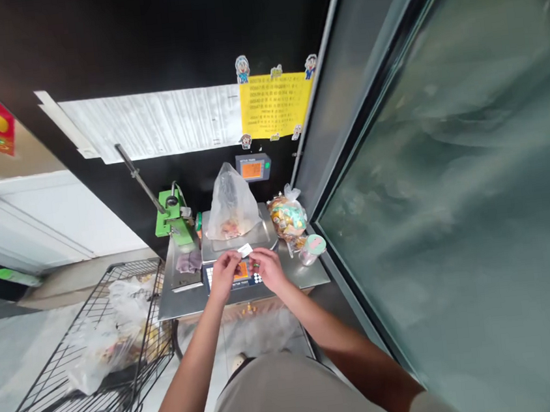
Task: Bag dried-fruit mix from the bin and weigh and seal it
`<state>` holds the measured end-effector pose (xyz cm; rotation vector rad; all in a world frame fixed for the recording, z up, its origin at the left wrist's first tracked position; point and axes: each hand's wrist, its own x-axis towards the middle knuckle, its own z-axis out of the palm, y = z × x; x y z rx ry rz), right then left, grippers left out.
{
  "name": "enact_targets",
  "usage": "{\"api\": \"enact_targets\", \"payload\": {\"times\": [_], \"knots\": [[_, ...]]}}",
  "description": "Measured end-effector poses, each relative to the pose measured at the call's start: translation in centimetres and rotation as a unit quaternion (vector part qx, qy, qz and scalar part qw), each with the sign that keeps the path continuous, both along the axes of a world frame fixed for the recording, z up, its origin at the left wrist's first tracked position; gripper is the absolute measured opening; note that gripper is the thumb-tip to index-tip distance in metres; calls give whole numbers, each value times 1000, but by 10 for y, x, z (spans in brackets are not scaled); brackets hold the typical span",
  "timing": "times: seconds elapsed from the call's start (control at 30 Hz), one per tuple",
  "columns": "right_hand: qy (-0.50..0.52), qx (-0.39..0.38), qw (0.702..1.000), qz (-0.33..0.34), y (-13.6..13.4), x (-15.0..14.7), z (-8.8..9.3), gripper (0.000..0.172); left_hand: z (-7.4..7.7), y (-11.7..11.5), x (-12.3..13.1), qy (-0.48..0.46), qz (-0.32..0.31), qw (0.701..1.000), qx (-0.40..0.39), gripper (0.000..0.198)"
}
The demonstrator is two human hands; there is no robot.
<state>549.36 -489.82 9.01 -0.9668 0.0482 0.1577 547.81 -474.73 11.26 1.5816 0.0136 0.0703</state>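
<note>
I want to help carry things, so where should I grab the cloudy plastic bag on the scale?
Try pinching the bag by its narrow top, coming straight down from above. It stands on the scale, tapering to a peak, with the contents low down, so the top should be easiest to close around.

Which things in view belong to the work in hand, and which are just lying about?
Seemingly in use:
left hand
right hand
white slip between them
translucent bag
scale beneath it

Seemingly lying about:
purplish cloth
lidded jar
colourful bagged goods
</note>
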Motion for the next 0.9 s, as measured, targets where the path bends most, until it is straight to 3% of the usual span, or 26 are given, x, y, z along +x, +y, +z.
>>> {"api": "enact_targets", "payload": {"times": [0.13,0.27,0.33,0.47,0.63,0.9], "knots": [[-34,-44,998,-12,14,6,10,25,13,12,5,-76,38,996,28,29],[-50,-66,996,-46,22,16,12,31,11,34,13,-98,34,992,73,27],[-61,-67,996,-8,27,22,11,35,6,47,17,-96,18,990,101,28],[-95,-122,987,52,44,39,3,25,-7,70,30,-105,-3,984,142,29],[-126,-177,976,18,70,71,-2,26,-13,91,62,-130,33,977,166,26],[-162,-293,939,-75,105,123,-2,33,-5,105,115,-175,108,954,218,20]]}}
